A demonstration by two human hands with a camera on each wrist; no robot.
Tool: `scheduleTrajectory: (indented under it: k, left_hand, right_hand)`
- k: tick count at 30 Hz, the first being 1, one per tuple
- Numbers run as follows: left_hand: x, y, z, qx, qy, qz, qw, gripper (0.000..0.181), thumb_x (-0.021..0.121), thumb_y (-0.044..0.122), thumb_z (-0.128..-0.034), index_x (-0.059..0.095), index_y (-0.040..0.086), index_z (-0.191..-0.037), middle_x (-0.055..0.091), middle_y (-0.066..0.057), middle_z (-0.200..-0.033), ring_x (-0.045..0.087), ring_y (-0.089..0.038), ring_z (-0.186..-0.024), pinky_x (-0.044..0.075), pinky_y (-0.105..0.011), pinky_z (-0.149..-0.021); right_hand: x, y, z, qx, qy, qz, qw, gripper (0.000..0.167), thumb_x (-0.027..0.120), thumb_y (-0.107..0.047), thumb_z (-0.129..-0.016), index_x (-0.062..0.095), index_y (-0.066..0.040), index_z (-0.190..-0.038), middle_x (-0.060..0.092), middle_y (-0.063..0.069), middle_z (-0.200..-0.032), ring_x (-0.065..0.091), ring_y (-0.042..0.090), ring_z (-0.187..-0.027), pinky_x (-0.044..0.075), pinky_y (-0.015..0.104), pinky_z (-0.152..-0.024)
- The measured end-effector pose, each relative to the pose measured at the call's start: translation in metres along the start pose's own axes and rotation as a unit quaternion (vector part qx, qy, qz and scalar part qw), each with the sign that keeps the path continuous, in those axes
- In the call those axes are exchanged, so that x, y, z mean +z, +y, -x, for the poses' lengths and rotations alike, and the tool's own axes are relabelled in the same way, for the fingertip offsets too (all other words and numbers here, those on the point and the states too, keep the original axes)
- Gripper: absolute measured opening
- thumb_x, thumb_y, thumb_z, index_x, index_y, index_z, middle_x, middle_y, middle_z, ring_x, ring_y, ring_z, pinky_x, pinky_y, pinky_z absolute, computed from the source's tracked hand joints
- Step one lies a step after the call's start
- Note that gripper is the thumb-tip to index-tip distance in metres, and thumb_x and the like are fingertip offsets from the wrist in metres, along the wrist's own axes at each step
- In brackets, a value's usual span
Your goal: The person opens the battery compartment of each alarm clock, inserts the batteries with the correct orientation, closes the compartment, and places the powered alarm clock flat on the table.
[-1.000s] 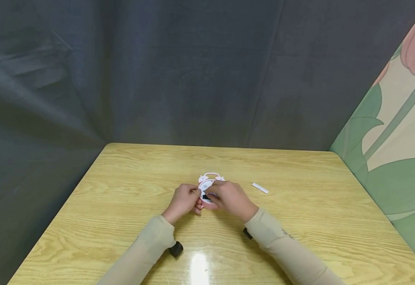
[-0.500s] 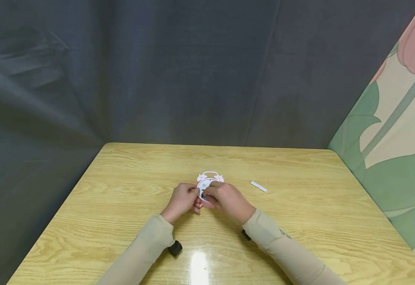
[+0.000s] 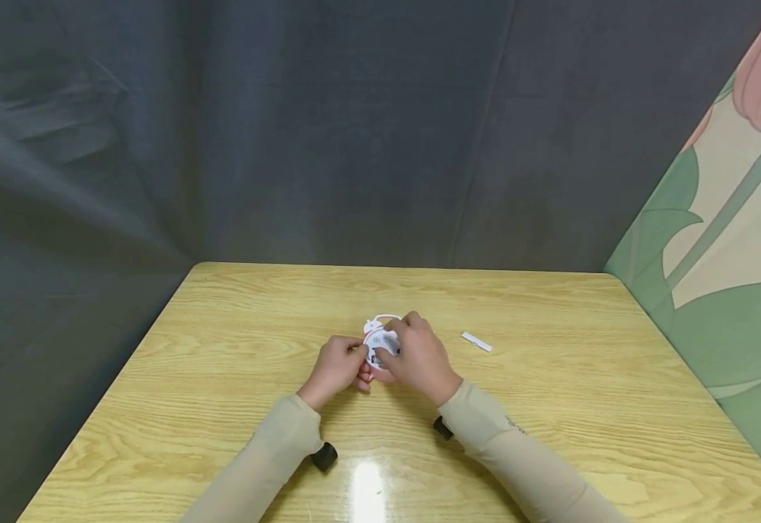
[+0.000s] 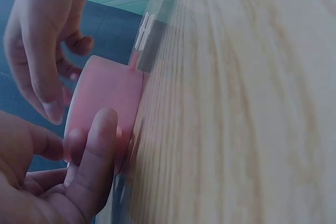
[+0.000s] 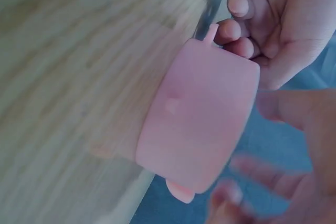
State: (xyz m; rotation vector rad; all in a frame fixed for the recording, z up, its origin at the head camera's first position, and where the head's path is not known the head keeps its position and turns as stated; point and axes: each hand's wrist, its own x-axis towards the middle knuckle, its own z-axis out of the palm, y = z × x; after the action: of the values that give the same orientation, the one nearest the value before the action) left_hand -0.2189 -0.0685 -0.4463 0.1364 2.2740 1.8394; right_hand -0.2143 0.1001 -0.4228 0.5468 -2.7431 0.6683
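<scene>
A pink alarm clock (image 3: 379, 336) with a white back, twin bells and a handle lies back-up on the wooden table. My left hand (image 3: 336, 369) grips its left edge, thumb on the rim and fingers curled at the pink side (image 4: 105, 87). Over the clock's right part hovers my right hand (image 3: 421, 359), its thumb and fingers spread apart. In the right wrist view its fingers (image 5: 278, 179) are blurred beside the clock's back edge. A small dark recess (image 3: 373, 358) shows low on the back, partly hidden by the right thumb.
A small white strip-shaped piece (image 3: 476, 342) lies on the table (image 3: 550, 378) to the right of the clock. Dark cloth (image 3: 354, 145) hangs behind the table and at the left. A flower-patterned panel (image 3: 733, 290) stands along the right.
My right hand has lifted its fingertips from the dark recess and moved up and right over the clock, its fingers spreading. The left hand keeps its grip.
</scene>
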Motion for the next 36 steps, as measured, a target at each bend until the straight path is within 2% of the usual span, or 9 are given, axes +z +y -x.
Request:
scheduleTrajectory:
  k: [2,4,6,9,15,18,29,34,36]
  left_hand:
    - [0.000,-0.005,-0.003,-0.003,0.001,0.005,1.0000,0.028,0.048,0.006,-0.0996,0.066,-0.013,-0.112,0.063,-0.013,-0.065,0.063,-0.016,-0.049,0.064,-0.038,-0.054]
    - [0.001,-0.005,-0.003,-0.005,0.003,0.006,1.0000,0.028,0.048,0.005,-0.0992,0.065,-0.013,-0.112,0.062,-0.012,-0.064,0.062,-0.015,-0.049,0.064,-0.038,-0.054]
    - [0.001,-0.004,-0.003,-0.007,0.006,0.006,0.9999,0.028,0.048,0.005,-0.0985,0.066,-0.013,-0.110,0.061,-0.011,-0.063,0.062,-0.015,-0.048,0.064,-0.038,-0.053]
    - [0.002,-0.005,-0.003,-0.003,0.007,0.002,1.0000,0.028,0.048,0.004,-0.0975,0.066,-0.013,-0.109,0.061,-0.010,-0.062,0.062,-0.015,-0.047,0.064,-0.038,-0.052]
    - [0.002,-0.004,-0.002,0.011,0.010,-0.015,0.9998,0.029,0.046,0.005,-0.0933,0.068,-0.010,-0.106,0.063,-0.011,-0.061,0.063,-0.015,-0.044,0.063,-0.037,-0.050]
    - [0.002,-0.005,-0.002,0.014,0.011,-0.019,0.9997,0.030,0.046,0.005,-0.0927,0.069,-0.009,-0.106,0.063,-0.010,-0.061,0.063,-0.015,-0.043,0.063,-0.036,-0.049]
    - [0.002,-0.006,-0.002,0.023,0.024,-0.035,0.9988,0.028,0.047,0.004,-0.0920,0.070,-0.008,-0.102,0.063,-0.009,-0.059,0.063,-0.015,-0.043,0.062,-0.036,-0.048]
    - [0.002,-0.007,-0.003,0.018,0.023,-0.032,0.9990,0.031,0.048,0.005,-0.0921,0.069,-0.009,-0.109,0.064,-0.010,-0.061,0.063,-0.014,-0.043,0.063,-0.036,-0.048]
    - [0.002,-0.008,-0.003,0.016,0.022,-0.029,0.9992,0.031,0.048,0.005,-0.0926,0.069,-0.009,-0.111,0.064,-0.010,-0.061,0.063,-0.014,-0.043,0.063,-0.036,-0.049]
  right_hand:
    - [0.002,-0.001,-0.001,0.066,-0.007,0.011,0.9977,0.064,0.082,-0.040,-0.079,0.063,-0.002,-0.126,0.054,0.017,-0.105,0.053,0.027,-0.085,0.050,0.032,-0.055]
    - [0.004,-0.001,-0.002,0.118,-0.032,0.014,0.9924,0.083,0.083,-0.048,-0.075,0.053,-0.001,-0.138,0.051,0.021,-0.111,0.054,0.030,-0.087,0.051,0.034,-0.055]
    - [0.005,0.000,-0.005,0.152,-0.059,0.002,0.9866,0.095,0.082,-0.051,-0.074,0.044,-0.001,-0.145,0.049,0.023,-0.115,0.055,0.030,-0.085,0.051,0.036,-0.057]
    - [0.007,0.002,-0.008,0.180,-0.086,-0.023,0.9796,0.103,0.082,-0.051,-0.075,0.034,-0.002,-0.152,0.048,0.025,-0.118,0.056,0.027,-0.082,0.053,0.037,-0.061]
    - [0.009,0.007,-0.011,0.207,-0.124,-0.064,0.9683,0.106,0.081,-0.049,-0.079,0.026,-0.003,-0.156,0.049,0.029,-0.129,0.058,0.034,-0.101,0.057,0.048,-0.085]
    - [0.010,0.009,-0.011,0.216,-0.142,-0.089,0.9620,0.104,0.080,-0.047,-0.081,0.024,-0.002,-0.156,0.047,0.030,-0.134,0.057,0.036,-0.109,0.055,0.050,-0.092]
    - [0.008,0.011,-0.012,0.224,-0.144,-0.155,0.9513,0.093,0.082,-0.030,-0.083,0.028,-0.003,-0.154,0.048,0.029,-0.132,0.056,0.034,-0.109,0.054,0.047,-0.093]
    - [0.005,0.016,-0.013,0.224,-0.148,-0.220,0.9379,0.085,0.079,-0.016,-0.085,0.030,-0.002,-0.153,0.047,0.028,-0.138,0.053,0.032,-0.114,0.052,0.041,-0.094]
    - [0.003,0.018,-0.013,0.227,-0.152,-0.244,0.9303,0.084,0.078,-0.012,-0.086,0.030,-0.002,-0.153,0.048,0.025,-0.141,0.053,0.029,-0.114,0.053,0.037,-0.088]
